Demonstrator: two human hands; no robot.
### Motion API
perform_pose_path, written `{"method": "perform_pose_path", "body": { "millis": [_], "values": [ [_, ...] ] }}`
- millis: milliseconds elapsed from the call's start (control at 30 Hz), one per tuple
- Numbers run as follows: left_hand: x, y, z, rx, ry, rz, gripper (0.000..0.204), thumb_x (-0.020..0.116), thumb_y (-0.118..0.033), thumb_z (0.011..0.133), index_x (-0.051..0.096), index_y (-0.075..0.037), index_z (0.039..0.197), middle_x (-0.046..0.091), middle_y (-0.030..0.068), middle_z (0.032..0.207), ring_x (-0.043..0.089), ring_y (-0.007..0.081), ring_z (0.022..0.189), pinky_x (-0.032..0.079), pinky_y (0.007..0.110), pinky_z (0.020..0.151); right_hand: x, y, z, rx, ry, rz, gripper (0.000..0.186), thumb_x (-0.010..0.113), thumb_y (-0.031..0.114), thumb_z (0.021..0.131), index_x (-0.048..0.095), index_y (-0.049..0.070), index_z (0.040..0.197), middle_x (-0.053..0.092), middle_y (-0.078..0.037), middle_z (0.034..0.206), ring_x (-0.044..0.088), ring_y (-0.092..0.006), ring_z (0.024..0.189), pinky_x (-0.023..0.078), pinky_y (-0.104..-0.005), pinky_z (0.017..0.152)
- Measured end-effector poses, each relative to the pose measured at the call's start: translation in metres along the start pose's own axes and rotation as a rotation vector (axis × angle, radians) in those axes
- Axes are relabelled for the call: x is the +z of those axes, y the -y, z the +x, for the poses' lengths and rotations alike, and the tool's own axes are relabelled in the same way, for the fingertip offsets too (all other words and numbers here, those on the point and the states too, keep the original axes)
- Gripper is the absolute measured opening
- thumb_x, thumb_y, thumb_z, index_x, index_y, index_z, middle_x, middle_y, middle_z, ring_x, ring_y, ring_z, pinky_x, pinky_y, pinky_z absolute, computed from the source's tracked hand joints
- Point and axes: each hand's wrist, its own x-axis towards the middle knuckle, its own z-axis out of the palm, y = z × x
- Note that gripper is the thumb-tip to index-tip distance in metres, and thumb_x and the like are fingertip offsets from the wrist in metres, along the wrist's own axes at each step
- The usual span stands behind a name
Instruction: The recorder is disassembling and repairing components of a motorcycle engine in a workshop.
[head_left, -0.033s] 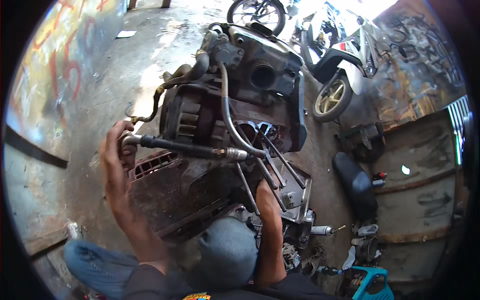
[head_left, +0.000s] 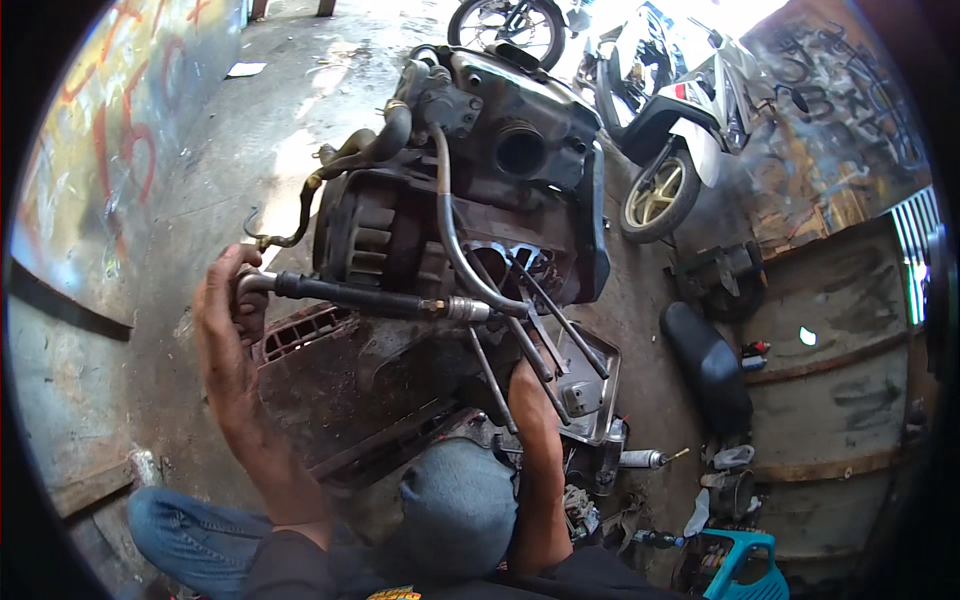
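Observation:
My left hand [head_left: 230, 310] is closed around the bent metal end of a black-sleeved tube [head_left: 360, 295]. The tube runs sideways in front of an engine [head_left: 480, 220] and has a silver coupling [head_left: 468, 308] at its right end. My right hand [head_left: 528, 378] reaches in under several thin metal rods [head_left: 560, 315] by the engine's open underside. Its fingers are hidden behind the rods, so what they touch cannot be seen. A curved grey pipe [head_left: 447, 210] comes down across the engine toward the coupling.
A dirty metal cover [head_left: 350, 400] and a shallow metal pan [head_left: 610, 375] lie below the engine. To the right are a black motorcycle seat [head_left: 705, 365], a spray can [head_left: 640, 459] and a teal plastic stool [head_left: 745, 570]. A white scooter [head_left: 690, 130] stands behind.

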Motion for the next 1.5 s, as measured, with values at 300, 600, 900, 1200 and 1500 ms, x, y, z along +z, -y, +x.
{"method": "perform_pose_path", "body": {
  "millis": [300, 600, 900, 1200, 1500],
  "values": [
    [0.008, -0.006, -0.006, 0.155, 0.020, 0.267, 0.031, 0.062, -0.036, 0.104, 0.073, -0.009, 0.095, 0.051, -0.0091, 0.070, 0.032, -0.0006, 0.057, 0.021, 0.021, 0.051, -0.005, 0.017, -0.002, 0.397, 0.121, 0.096, 0.051, 0.038, 0.038, 0.113, 0.060, -0.006, 0.125, 0.065, -0.026, 0.105, 0.058, -0.0317, 0.095, 0.046, -0.0429, 0.093],
    [0.021, -0.014, -0.017, 0.214, 0.026, 0.484, 0.032, 0.074, -0.036, 0.098, 0.077, -0.006, 0.090, 0.055, -0.0067, 0.068, 0.039, 0.0018, 0.060, 0.026, 0.023, 0.054, 0.003, -0.006, 0.000, 0.281, 0.073, 0.355, 0.025, 0.047, 0.013, 0.100, 0.060, -0.007, 0.104, 0.060, -0.016, 0.078, 0.051, -0.0211, 0.071, 0.047, -0.0401, 0.068],
    [0.022, -0.019, -0.017, 0.126, -0.018, 0.508, 0.029, 0.076, -0.037, 0.096, 0.076, -0.009, 0.092, 0.045, -0.0127, 0.062, 0.029, -0.0008, 0.052, 0.015, 0.023, 0.048, -0.011, 0.008, -0.016, 0.148, 0.048, 0.179, 0.041, 0.052, 0.033, 0.109, 0.060, -0.006, 0.117, 0.066, -0.025, 0.087, 0.062, -0.0396, 0.078, 0.050, -0.0415, 0.074],
    [0.020, -0.010, -0.018, 0.319, 0.045, 0.578, 0.030, 0.069, -0.034, 0.102, 0.075, -0.006, 0.095, 0.038, -0.0127, 0.063, 0.027, -0.0007, 0.054, 0.015, 0.024, 0.049, -0.054, 0.029, 0.010, 0.126, 0.196, -0.144, 0.031, 0.073, 0.010, 0.079, 0.074, 0.002, 0.109, 0.070, -0.029, 0.105, 0.069, -0.0452, 0.094, 0.054, -0.0500, 0.083],
    [0.017, -0.006, -0.021, 0.353, 0.000, 0.608, 0.028, 0.068, -0.021, 0.102, 0.076, 0.005, 0.098, 0.071, 0.0040, 0.084, 0.060, 0.0086, 0.080, 0.047, 0.025, 0.077, -0.050, 0.003, 0.019, -0.213, 0.093, -0.182, 0.033, 0.079, 0.010, 0.075, 0.074, -0.003, 0.105, 0.061, -0.021, 0.114, 0.064, -0.0385, 0.097, 0.052, -0.0474, 0.088]
  ]
}}
